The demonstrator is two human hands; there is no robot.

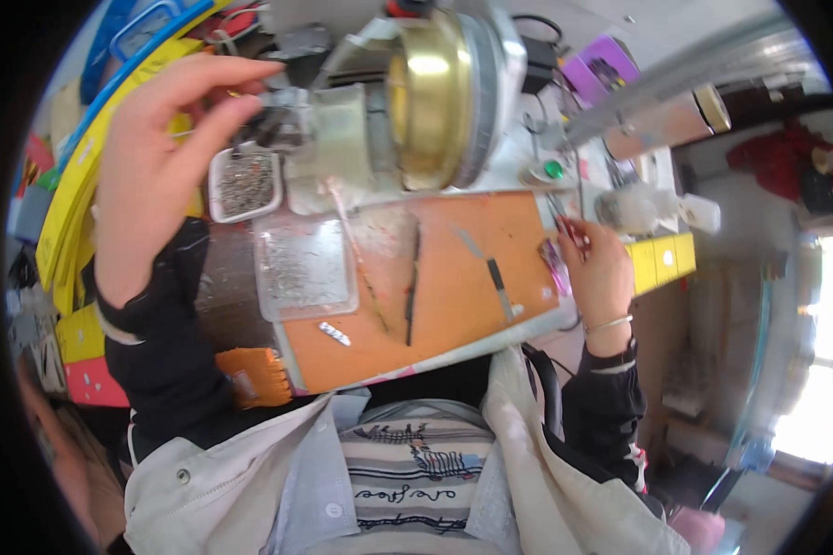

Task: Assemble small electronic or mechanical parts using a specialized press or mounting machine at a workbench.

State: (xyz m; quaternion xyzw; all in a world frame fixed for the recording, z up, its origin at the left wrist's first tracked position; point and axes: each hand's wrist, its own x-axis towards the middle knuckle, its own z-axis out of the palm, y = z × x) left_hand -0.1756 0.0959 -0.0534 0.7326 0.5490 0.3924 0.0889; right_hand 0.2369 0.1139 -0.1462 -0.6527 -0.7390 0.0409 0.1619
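My left hand (171,153) is raised at the upper left, over the yellow-edged side of the bench. Its thumb and index finger are apart, and I make out nothing between them. Just beyond the fingertips is a blurred dark and clear plastic item (282,120). Below it stands a white tub (246,185) of small metal pieces. On the right, my right hand (597,268) is closed around slim metal tweezers (556,211), which point away from me. Close to its fingers lies a small pink-purple item (553,266).
An orange work mat (389,361) bears a clear tray (350,310) of tiny pins, thin brushes (412,287) and a black-handled knife (498,282). A large brass-coloured lamp head (428,102) hangs over the back. At the right stand a clear bottle (625,211) and a purple box (602,65).
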